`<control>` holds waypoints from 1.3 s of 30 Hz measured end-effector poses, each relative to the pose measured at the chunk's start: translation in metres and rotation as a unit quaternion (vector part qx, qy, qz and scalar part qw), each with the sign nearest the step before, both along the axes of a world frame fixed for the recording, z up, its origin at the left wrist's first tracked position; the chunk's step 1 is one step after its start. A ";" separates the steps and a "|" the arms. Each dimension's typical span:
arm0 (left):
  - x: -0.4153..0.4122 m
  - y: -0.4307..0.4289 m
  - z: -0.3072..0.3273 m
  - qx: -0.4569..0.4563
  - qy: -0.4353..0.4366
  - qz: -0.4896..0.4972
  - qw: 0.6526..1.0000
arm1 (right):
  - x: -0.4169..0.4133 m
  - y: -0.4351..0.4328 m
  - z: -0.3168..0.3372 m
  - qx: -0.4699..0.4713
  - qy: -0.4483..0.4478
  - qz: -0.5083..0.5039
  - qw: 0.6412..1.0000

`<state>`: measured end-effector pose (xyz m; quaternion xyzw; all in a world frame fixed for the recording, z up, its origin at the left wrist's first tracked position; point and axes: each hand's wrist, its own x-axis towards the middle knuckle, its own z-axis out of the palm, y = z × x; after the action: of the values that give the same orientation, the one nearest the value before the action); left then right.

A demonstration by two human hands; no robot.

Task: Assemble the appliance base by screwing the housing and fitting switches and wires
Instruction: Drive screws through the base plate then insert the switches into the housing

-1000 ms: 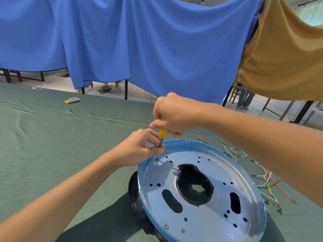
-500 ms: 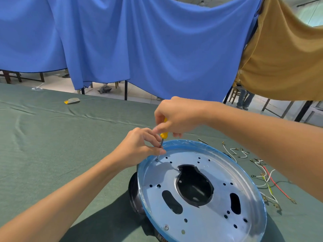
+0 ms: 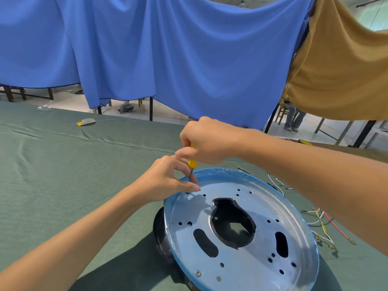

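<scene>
Toward the near right of the desk (image 3: 63,185): housing plate (image 3: 264,248). Upright at its far-left rim: screwdriver (image 3: 192,164), left hand (image 3: 165,181) low at the shaft, right hand (image 3: 207,139) above on the handle. Right of the plate: loose wires (image 3: 320,216). Near the far edge, left: small scrap (image 3: 86,122). Behind the desk: hanging cloths (image 3: 189,59).

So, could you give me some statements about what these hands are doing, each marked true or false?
1. The right hand grips a yellow-handled screwdriver. True.
2. The left hand lies flat on the table. False: its fingers pinch the screwdriver's shaft near the tip.
3. A screw already sits near the metal plate's near edge. True.
4. The loose wires lie inside the plate. False: they lie on the green cloth to its right.
</scene>
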<state>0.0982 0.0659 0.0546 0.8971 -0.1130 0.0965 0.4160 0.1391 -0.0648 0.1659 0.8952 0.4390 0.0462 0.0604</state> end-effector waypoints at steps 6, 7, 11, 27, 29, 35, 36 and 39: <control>0.001 0.001 0.002 0.007 0.023 -0.026 0.999 | 0.002 -0.002 0.000 0.028 -0.004 0.012 1.000; 0.001 0.001 0.001 0.006 0.019 -0.018 1.000 | 0.004 -0.001 -0.005 0.025 -0.038 -0.002 0.999; 0.001 0.002 0.000 -0.030 -0.012 0.027 0.999 | 0.005 -0.007 -0.003 0.056 0.070 -0.028 0.996; 0.003 0.009 0.003 0.054 0.018 -0.061 0.996 | -0.004 -0.003 0.009 0.031 0.036 0.007 0.999; 0.000 0.011 0.005 0.021 0.045 -0.079 0.996 | -0.005 -0.002 0.007 0.065 0.044 0.002 0.997; -0.001 0.013 0.008 -0.114 0.192 0.027 0.974 | 0.007 -0.032 0.024 0.315 0.135 -0.087 0.936; -0.003 0.011 0.008 -0.081 0.217 0.031 0.972 | 0.009 -0.040 0.022 0.369 0.168 -0.090 0.910; -0.006 0.003 0.007 -0.029 0.276 0.041 0.960 | 0.015 -0.065 0.005 0.503 0.211 -0.103 0.832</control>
<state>0.0919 0.0688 0.0613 0.8803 0.0458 -0.1343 0.4528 0.1542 -0.1300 0.1709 0.8299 0.2623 0.0645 -0.4881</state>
